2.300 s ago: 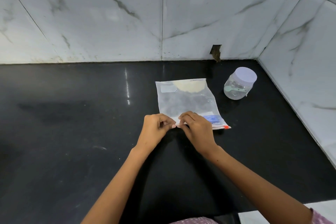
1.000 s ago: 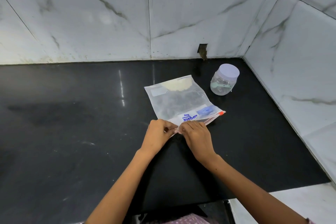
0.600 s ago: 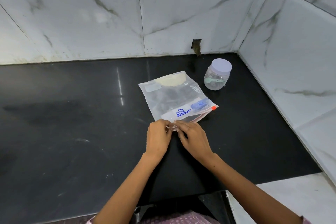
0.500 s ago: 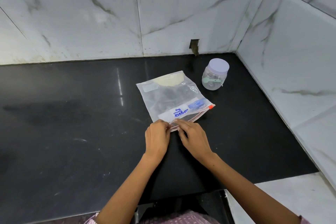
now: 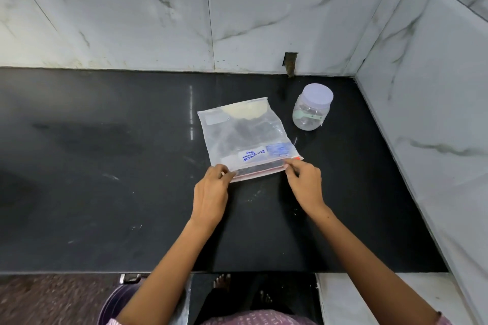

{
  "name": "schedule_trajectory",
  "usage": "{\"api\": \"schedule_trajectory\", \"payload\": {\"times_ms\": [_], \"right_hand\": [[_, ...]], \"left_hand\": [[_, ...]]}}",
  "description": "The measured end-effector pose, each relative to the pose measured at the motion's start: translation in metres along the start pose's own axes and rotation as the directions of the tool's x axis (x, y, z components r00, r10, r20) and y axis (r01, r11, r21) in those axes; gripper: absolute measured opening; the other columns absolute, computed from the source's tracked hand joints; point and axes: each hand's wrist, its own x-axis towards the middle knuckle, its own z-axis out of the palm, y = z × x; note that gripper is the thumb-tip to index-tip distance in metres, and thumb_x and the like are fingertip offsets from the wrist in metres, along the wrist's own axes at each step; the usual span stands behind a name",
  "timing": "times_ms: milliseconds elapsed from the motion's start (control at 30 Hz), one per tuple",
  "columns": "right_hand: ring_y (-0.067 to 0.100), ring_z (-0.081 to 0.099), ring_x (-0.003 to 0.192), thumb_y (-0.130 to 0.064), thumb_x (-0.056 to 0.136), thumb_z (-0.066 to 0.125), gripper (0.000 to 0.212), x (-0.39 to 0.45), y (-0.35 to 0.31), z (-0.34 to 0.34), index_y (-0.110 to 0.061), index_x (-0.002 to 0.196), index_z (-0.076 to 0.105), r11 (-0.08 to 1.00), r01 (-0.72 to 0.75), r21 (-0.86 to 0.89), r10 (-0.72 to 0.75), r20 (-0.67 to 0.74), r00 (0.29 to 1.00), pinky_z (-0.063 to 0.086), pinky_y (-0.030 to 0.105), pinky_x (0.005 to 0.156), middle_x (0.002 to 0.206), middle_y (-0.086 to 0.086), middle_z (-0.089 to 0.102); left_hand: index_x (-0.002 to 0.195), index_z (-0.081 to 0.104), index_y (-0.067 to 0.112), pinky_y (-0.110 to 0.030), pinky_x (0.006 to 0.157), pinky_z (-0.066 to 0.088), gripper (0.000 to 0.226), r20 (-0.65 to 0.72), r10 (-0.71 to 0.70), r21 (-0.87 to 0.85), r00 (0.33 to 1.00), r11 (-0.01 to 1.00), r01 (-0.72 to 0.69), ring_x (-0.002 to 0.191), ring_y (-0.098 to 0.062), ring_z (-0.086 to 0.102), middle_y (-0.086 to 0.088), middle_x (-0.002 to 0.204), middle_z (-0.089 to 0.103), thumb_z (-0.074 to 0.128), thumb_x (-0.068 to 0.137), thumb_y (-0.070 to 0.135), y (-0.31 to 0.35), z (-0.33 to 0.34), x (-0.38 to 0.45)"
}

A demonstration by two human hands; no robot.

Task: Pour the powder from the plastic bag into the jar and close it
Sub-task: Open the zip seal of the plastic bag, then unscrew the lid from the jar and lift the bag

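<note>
A clear zip-lock plastic bag (image 5: 245,137) lies flat on the black counter (image 5: 105,166), with pale powder (image 5: 244,111) gathered at its far end. Its pink zip edge faces me. My left hand (image 5: 211,192) pinches the left corner of that zip edge. My right hand (image 5: 303,182) pinches the edge near its right corner. The mouth of the bag gapes slightly between the two hands. A small clear jar (image 5: 311,108) with a pale lilac lid on it stands upright to the right of the bag, apart from it.
Marble-tiled walls (image 5: 264,21) close the counter at the back and on the right. A small dark notch (image 5: 290,63) sits in the back wall behind the jar. The counter's front edge runs below my forearms, with a bucket rim (image 5: 116,303) under it.
My hands were pinched together at the middle of the zip edge; now they are spread to its two corners and the bag's mouth has parted. The camera has pulled back.
</note>
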Motion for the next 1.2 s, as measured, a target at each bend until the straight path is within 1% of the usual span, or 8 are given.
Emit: {"api": "schedule_trajectory", "payload": {"times_ms": [133,233,400,500,633,800,967,1200], "right_hand": [[0.012,0.067,0.08,-0.016,0.088,0.062,0.016,0.002,0.005,-0.006,-0.012,0.097,0.074,0.991,-0.078,0.105,0.068,0.093,0.993,0.048,0.019,0.072,0.087,0.002,0.075],[0.006,0.062,0.069,-0.019,0.086,0.064,0.013,0.004,0.012,-0.015,-0.012,0.09,0.074,0.996,-0.061,0.063,0.055,0.088,0.995,0.041,0.013,0.062,0.074,-0.004,0.069],[0.012,0.065,0.072,-0.019,0.085,0.064,0.01,0.012,0.019,-0.032,-0.015,0.086,0.072,0.998,-0.054,0.029,0.053,0.045,0.998,0.053,0.029,0.069,0.08,-0.001,0.071],[0.012,0.065,0.077,-0.018,0.086,0.063,0.008,0.017,0.018,-0.043,-0.015,0.086,0.071,1.0,-0.009,0.003,0.009,0.014,1.0,0.055,0.033,0.072,0.09,-0.001,0.07],[0.01,0.063,0.083,-0.019,0.087,0.063,0.011,0.035,0.01,-0.06,-0.015,0.095,0.068,0.996,0.085,-0.039,-0.089,-0.113,0.99,0.05,0.022,0.069,0.098,0.0,0.066],[0.019,0.052,0.109,-0.026,0.084,0.066,0.039,0.079,-0.004,-0.07,-0.012,0.119,0.053,0.986,0.09,-0.138,-0.127,-0.29,0.949,0.044,0.025,0.074,0.123,0.007,0.05],[0.027,0.036,0.129,-0.038,0.076,0.074,0.074,0.119,-0.011,-0.06,-0.012,0.134,0.036,0.99,-0.006,-0.143,-0.032,-0.264,0.964,0.049,0.036,0.091,0.144,0.013,0.033],[0.027,0.047,0.117,-0.036,0.075,0.074,0.052,0.146,-0.021,-0.051,-0.015,0.113,0.047,0.978,-0.016,-0.209,-0.034,-0.231,0.972,0.047,0.03,0.076,0.126,0.011,0.047]], "left_hand": [[0.078,0.075,0.013,-0.026,0.055,0.034,0.044,0.081,-0.083,-0.033,0.993,0.996,0.086,0.055,-0.029,0.056,-0.004,0.074,0.064,0.063,0.054,-0.022,0.001,0.011,-0.002],[0.083,0.074,0.016,-0.03,0.069,0.039,0.039,0.131,-0.062,-0.167,0.989,0.982,0.083,0.071,-0.029,0.06,-0.002,0.084,0.066,0.054,0.065,-0.013,0.008,0.019,-0.001],[0.106,0.06,0.018,-0.031,0.082,0.042,0.028,0.204,0.035,-0.276,0.978,0.961,0.023,0.098,-0.021,0.058,0.005,0.107,0.064,0.051,0.082,0.01,0.037,0.015,0.008],[0.114,0.052,0.018,-0.033,0.086,0.042,0.027,0.211,0.053,-0.276,0.976,0.961,0.008,0.105,-0.021,0.056,0.006,0.116,0.062,0.054,0.087,0.015,0.045,0.018,0.014],[0.12,0.053,0.016,-0.033,0.088,0.043,0.028,0.204,0.044,-0.289,0.978,0.957,0.017,0.109,-0.021,0.055,0.002,0.12,0.063,0.052,0.091,0.014,0.059,0.023,0.027],[0.12,0.053,0.019,-0.036,0.091,0.046,0.028,0.171,0.017,-0.355,0.985,0.934,0.045,0.106,-0.021,0.057,0.0,0.118,0.064,0.05,0.092,0.013,0.082,0.027,0.049],[0.118,0.053,0.024,-0.026,0.091,0.041,0.025,0.175,0.004,-0.381,0.985,0.922,0.064,0.106,-0.015,0.056,0.004,0.12,0.062,0.053,0.093,0.021,0.092,0.026,0.058],[0.117,0.055,0.024,-0.029,0.095,0.045,0.026,0.113,-0.056,-0.448,0.992,0.888,0.101,0.109,-0.012,0.055,0.006,0.119,0.061,0.058,0.091,0.021,0.085,0.018,0.06]]}}
